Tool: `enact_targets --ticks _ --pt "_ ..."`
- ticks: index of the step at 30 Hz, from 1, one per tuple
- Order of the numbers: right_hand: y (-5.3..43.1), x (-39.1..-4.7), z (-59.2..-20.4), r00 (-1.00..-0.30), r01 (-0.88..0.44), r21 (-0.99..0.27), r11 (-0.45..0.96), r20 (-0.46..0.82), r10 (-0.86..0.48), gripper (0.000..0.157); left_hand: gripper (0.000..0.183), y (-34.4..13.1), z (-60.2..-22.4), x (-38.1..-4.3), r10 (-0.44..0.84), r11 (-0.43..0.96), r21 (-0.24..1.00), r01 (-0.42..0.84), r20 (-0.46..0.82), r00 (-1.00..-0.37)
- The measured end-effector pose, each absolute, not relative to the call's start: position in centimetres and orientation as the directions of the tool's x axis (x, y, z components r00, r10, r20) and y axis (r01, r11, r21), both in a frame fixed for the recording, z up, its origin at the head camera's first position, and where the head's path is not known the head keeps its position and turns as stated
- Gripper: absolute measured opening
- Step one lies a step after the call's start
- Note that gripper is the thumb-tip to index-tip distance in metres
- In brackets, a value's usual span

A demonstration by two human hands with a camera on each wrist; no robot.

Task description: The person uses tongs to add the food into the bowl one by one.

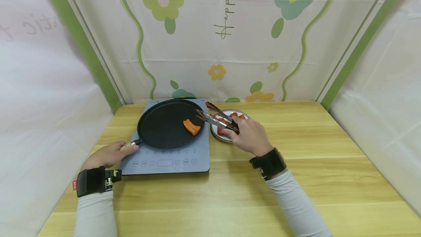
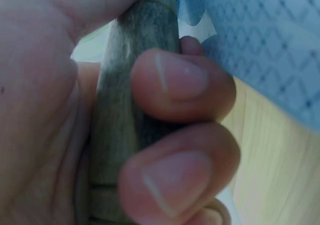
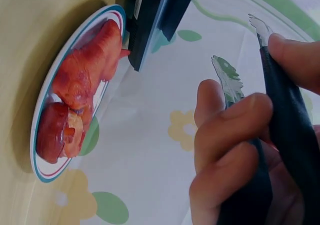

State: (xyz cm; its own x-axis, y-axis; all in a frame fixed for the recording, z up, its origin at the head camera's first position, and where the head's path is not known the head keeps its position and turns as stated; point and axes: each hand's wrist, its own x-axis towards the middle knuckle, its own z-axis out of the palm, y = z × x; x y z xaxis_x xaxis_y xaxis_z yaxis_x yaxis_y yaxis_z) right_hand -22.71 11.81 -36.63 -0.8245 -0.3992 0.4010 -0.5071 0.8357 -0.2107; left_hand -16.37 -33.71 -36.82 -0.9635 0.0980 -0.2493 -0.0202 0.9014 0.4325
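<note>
In the head view my left hand (image 1: 108, 153) grips the handle of a flat black frying pan (image 1: 164, 123). The left wrist view shows fingers curled round its wooden handle (image 2: 117, 100). One orange, slab-like piece of food (image 1: 192, 127) lies at the pan's right side. My right hand (image 1: 250, 134) holds metal tongs (image 1: 215, 121) by their black grips, arms spread apart with nothing between the tips. Those tips hover over the pan's right rim, near the orange piece. Beneath the tongs, a round plate (image 1: 224, 139) carries glossy red pieces of meat (image 3: 80, 80).
Under the pan is a grey induction cooktop (image 1: 194, 167) with touch keys along its front. It stands on a wooden table (image 1: 230, 196), the plate close against its right side. White flower-printed cloth (image 1: 197, 46) walls in the back and both sides.
</note>
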Motion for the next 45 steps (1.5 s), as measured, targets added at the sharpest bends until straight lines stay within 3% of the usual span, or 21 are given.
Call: enact_targets --ticks 13,33,45 --pt "13.1 -22.7 -35.6 -0.866 -0.453 -0.264 0.851 0.354 -0.352 0.069 0.052 -33.8 -37.0 -16.4 0.1 0.898 0.44 -0.012 -0.23 -0.968" --pt "14.4 -23.0 -35.1 -0.884 -0.426 -0.324 0.845 0.35 -0.311 0.053 0.052 -33.7 -37.0 -16.3 0.098 0.899 0.438 -0.014 -0.232 -0.968" --pt "15.1 -23.0 -34.8 -0.896 -0.409 -0.327 0.852 0.323 -0.305 0.055 0.056 -33.7 -36.8 -16.3 0.09 0.909 0.416 -0.022 -0.249 -0.964"
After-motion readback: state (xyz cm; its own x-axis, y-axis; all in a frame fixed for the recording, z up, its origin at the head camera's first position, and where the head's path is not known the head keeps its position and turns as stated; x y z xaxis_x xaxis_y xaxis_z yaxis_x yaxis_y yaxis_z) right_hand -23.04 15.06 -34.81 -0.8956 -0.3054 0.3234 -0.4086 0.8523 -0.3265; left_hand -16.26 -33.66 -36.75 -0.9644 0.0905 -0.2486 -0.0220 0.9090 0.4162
